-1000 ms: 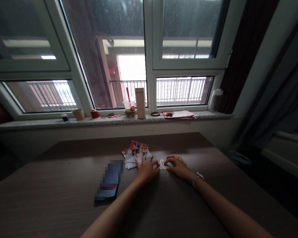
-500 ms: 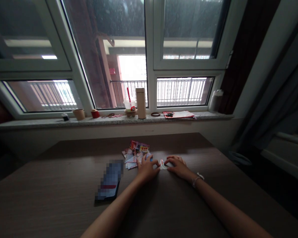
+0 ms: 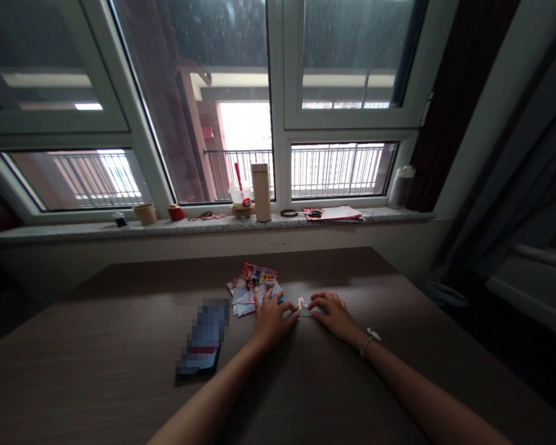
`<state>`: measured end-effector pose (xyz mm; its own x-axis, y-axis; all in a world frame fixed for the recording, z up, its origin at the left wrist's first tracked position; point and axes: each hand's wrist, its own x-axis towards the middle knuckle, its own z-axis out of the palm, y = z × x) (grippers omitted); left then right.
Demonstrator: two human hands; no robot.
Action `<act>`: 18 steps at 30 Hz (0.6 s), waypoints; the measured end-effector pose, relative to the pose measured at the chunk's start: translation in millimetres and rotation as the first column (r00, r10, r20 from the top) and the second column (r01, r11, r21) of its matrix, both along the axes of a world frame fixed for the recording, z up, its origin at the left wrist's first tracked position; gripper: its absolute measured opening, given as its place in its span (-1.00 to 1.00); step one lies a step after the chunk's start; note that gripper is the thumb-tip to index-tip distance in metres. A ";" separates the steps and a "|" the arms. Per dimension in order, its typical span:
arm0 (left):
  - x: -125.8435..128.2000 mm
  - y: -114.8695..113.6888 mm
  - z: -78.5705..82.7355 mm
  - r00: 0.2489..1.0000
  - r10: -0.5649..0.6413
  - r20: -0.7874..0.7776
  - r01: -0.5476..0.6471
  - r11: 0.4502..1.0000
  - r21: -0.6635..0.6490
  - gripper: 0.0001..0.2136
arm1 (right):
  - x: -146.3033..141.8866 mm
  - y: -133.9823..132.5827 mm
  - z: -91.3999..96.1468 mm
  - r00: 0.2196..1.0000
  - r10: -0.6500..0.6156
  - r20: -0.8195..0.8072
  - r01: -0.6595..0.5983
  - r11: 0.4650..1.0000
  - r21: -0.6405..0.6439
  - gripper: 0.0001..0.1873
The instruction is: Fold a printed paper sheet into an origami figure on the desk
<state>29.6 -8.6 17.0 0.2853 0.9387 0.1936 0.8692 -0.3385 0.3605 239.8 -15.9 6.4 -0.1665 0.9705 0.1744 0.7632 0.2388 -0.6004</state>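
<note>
A small folded piece of printed paper (image 3: pixel 303 307) lies on the dark wooden table (image 3: pixel 97 346), between my two hands. My left hand (image 3: pixel 271 320) rests on the table with its fingers curled, pinching the paper's left side. My right hand (image 3: pixel 334 313) presses the paper's right side with bent fingers; a thin white band circles its wrist. Just behind my left hand lies a small heap of colourful printed paper sheets (image 3: pixel 252 288).
A phone (image 3: pixel 204 338) lies on the table left of my left arm. On the window sill (image 3: pixel 74 231) stand a tall beige flask (image 3: pixel 261 192), a plastic cup with a red straw (image 3: pixel 239 194), small cups (image 3: pixel 145 214), scissors on red papers (image 3: pixel 333 213) and a white jug (image 3: pixel 401 186).
Both hands have stayed on the folded paper, shifting only slightly; the view has drifted a little.
</note>
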 end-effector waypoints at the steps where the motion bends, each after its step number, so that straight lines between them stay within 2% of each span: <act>1: 0.2 0.4 0.3 1.000 0.008 0.005 -0.008 1.000 -0.007 -0.80 | -0.1 0.0 -0.2 1.000 -0.005 -0.011 0.005 1.000 0.007 -0.79; 7: 0.8 3.6 -2.8 1.000 0.023 0.017 -0.023 0.999 0.027 -0.77 | -0.5 -1.9 0.7 0.999 0.001 -0.045 0.000 1.000 0.028 -0.83; 18: 0.5 5.7 -3.6 0.999 0.024 0.021 -0.025 1.000 0.019 -0.77 | -0.9 -2.9 -0.9 1.000 0.014 -0.008 -0.014 0.998 0.062 -0.86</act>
<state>30.0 -2.9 13.3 0.2578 0.9413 0.2177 0.8699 -0.3242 0.3717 238.9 -18.7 5.5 -0.1781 0.9554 0.2357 0.7547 0.2863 -0.5903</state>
